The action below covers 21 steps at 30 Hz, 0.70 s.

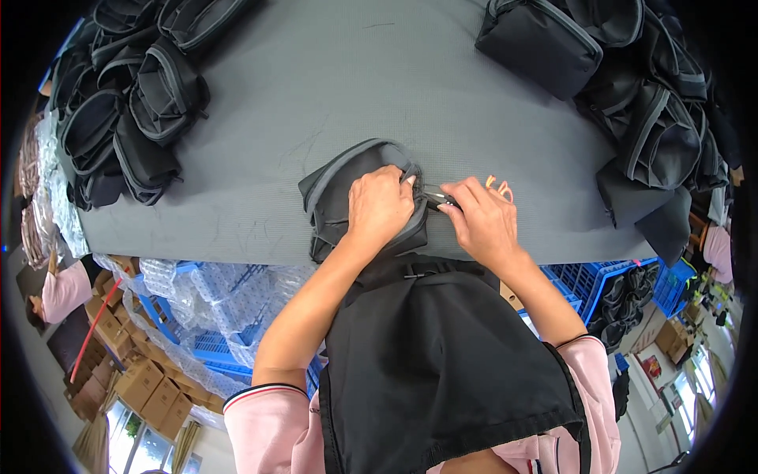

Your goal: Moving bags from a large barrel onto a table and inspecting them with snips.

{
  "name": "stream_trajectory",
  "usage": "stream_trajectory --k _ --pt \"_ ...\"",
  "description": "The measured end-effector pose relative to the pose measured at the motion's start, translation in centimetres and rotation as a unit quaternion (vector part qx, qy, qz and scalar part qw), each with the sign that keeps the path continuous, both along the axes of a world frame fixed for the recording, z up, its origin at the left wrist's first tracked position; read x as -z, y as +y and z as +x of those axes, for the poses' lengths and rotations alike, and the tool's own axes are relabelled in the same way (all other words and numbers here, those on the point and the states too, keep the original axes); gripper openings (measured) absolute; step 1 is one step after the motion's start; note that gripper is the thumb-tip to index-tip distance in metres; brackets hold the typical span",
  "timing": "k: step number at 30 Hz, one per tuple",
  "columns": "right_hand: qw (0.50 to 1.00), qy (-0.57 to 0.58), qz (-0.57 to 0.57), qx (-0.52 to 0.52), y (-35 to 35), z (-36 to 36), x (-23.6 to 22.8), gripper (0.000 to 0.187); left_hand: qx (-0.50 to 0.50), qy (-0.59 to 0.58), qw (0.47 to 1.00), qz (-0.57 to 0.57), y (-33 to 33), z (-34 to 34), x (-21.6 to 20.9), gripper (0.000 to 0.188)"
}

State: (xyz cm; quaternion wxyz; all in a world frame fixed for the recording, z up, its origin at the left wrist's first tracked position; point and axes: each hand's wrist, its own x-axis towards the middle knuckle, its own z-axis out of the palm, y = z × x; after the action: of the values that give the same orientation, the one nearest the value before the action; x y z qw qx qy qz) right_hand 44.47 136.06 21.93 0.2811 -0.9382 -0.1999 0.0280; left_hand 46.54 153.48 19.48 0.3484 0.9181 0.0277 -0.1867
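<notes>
Plainly, the right hand (485, 220) has its fingers closed on a small black-handled metal tool (444, 199), the left hand (380, 204) gripping a grey-trimmed black fabric pouch (336, 194) on the grey textured worktop (253, 189); slipping could nick the cloth

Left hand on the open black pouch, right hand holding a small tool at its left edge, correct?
Not quite: the head view shows the small tool in the right hand at the right edge of the black pouch, not the left.
</notes>
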Motion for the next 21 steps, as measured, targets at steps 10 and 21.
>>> stream_trajectory --k 10,21 --pt "0.992 -0.017 -0.095 -0.076 0.5 1.0 -0.9 0.021 -0.002 0.01 1.0 -0.006 -0.1 0.1 -0.3 0.024" --pt "0.998 0.049 0.036 0.024 -0.1 0.8 -1.1 0.018 0.0 -0.01 1.0 -0.015 0.1 0.2 -0.4 0.024"
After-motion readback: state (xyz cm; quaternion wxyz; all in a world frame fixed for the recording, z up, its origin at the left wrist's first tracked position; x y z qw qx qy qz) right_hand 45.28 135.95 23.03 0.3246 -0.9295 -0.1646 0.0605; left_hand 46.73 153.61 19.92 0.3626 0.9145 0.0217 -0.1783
